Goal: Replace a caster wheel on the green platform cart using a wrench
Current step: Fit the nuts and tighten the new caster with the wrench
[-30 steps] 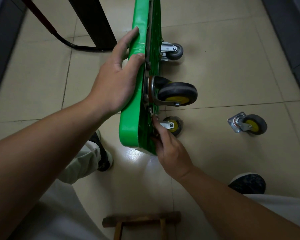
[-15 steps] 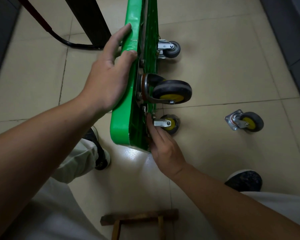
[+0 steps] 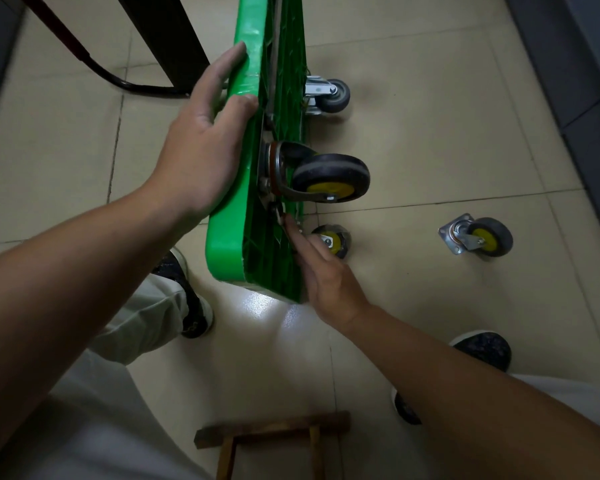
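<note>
The green platform cart [image 3: 224, 244] stands on its edge on the tiled floor, underside facing right. My left hand [image 3: 201, 150] grips its upper rim. A large caster with a black tyre and yellow hub [image 3: 329, 178] is mounted on the underside. Just below its plate, the fingertips of my right hand [image 3: 323, 271] pinch a small fastener against the underside; what exactly they hold is hidden. A lower caster [image 3: 333, 240] and a far grey caster [image 3: 329, 95] are also on the cart. A loose caster [image 3: 478, 237] lies on the floor to the right. No wrench is visible.
A black post [image 3: 167, 39] and a dark curved bar [image 3: 111, 74] stand behind the cart at left. A small wooden stool [image 3: 274, 434] is at the bottom centre. My shoes [image 3: 482, 348] rest on the tiles. Dark furniture [image 3: 575, 64] lines the right edge.
The cart stays upright in my left hand. My right hand has stayed at the fastener below the large caster, its fingers shifting slightly; the view has drifted a little.
</note>
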Demonstrator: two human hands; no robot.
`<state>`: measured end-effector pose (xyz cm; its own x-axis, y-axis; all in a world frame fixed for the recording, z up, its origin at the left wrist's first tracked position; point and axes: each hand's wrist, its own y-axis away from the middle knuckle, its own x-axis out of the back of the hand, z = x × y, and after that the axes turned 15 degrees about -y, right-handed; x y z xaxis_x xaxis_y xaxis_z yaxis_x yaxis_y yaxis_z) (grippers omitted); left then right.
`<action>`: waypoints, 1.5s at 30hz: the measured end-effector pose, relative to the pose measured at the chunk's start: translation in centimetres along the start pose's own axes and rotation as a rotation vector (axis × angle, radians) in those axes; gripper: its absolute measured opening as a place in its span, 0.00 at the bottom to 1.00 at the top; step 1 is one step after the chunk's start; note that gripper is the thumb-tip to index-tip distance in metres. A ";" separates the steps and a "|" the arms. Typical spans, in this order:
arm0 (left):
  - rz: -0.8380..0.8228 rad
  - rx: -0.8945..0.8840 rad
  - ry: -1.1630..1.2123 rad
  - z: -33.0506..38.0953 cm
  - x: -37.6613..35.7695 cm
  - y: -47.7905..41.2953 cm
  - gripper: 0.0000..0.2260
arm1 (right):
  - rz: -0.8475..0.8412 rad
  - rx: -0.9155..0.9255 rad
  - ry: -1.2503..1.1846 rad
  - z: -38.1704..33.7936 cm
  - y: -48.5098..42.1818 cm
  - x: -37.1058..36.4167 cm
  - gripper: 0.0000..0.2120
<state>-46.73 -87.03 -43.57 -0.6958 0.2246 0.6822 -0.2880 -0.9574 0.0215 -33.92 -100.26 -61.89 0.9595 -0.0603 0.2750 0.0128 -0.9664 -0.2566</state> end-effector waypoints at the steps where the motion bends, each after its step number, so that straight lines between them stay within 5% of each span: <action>1: 0.002 0.001 -0.005 0.0 0.0 0.0 0.22 | -0.005 0.016 0.043 0.1 -0.2 0.1 0.46; 8: 0.008 0.003 -0.005 -0.7 0.0 -0.4 0.23 | -0.029 0.163 0.249 2.1 -1.7 1.5 0.42; 13: 0.014 0.017 0.002 -0.8 -0.1 -0.5 0.23 | -0.056 0.153 0.145 1.3 -1.0 0.7 0.40; 25: 0.014 0.019 0.017 -0.6 -0.2 -0.5 0.22 | -0.181 -0.213 -0.250 -4.6 1.1 1.0 0.37; 33: 0.026 0.012 -0.007 -0.5 -0.2 -0.6 0.22 | -0.123 -0.676 -0.705 -11.5 -0.8 2.1 0.36; 35: 0.030 0.005 -0.016 -0.5 -0.2 -0.6 0.22 | -0.090 -0.818 -0.830 -13.3 -2.6 3.1 0.29; 38: 0.021 -0.006 -0.039 -0.6 -0.4 -0.7 0.23 | -0.138 -0.849 -0.977 -15.5 -5.5 4.7 0.06; 45: 0.016 -0.012 -0.040 -1.0 -0.5 -0.9 0.24 | -0.158 -0.958 -1.050 -16.9 -8.1 5.6 0.11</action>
<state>-46.84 -86.07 -44.67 -0.6739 0.2014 0.7108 -0.2850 -0.9585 0.0013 -33.37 -97.00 -42.60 0.7313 -0.1373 -0.6681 0.3512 -0.7639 0.5414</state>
